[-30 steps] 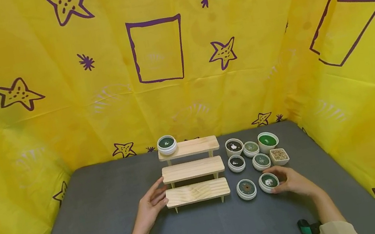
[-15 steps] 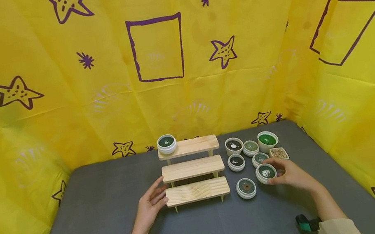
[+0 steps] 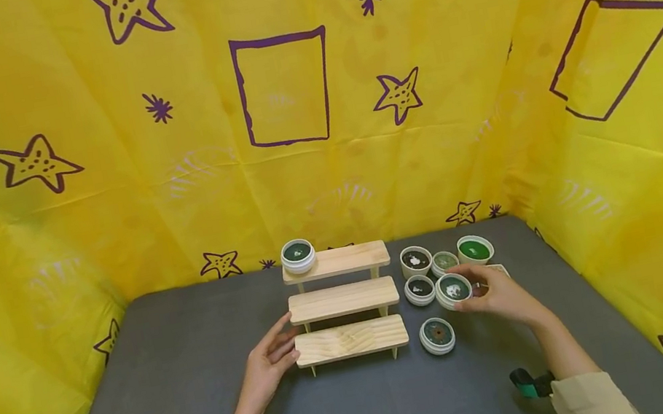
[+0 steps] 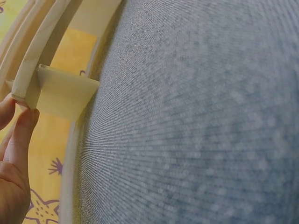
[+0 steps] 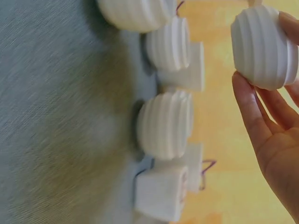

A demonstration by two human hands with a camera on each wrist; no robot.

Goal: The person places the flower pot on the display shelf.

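Note:
A three-step wooden display stand (image 3: 343, 300) stands on the grey tabletop. My left hand (image 3: 266, 366) holds its left end, the fingertips at the edges of the front and middle steps; in the left wrist view the fingers (image 4: 18, 140) meet the end of a plank. My right hand (image 3: 502, 291) grips a small white ribbed pot (image 3: 445, 301) with a dark green, white-marked top. It is raised over the other pots, as the right wrist view shows. A similar ribbed pot (image 3: 299, 264) sits at the left of the top step.
Right of the stand are a ribbed pot with a brown-centred top (image 3: 437, 336), a dark-topped pot (image 3: 419, 290), a taller dark-topped cup (image 3: 416, 261), a pale green one (image 3: 445, 261) and a bright green cup (image 3: 475, 250). A square white pot (image 5: 159, 193) is partly hidden behind my right hand.
My right hand has lifted the ribbed pot off the table and carried it up and to the left, over the other pots. The left hand has stayed on the stand.

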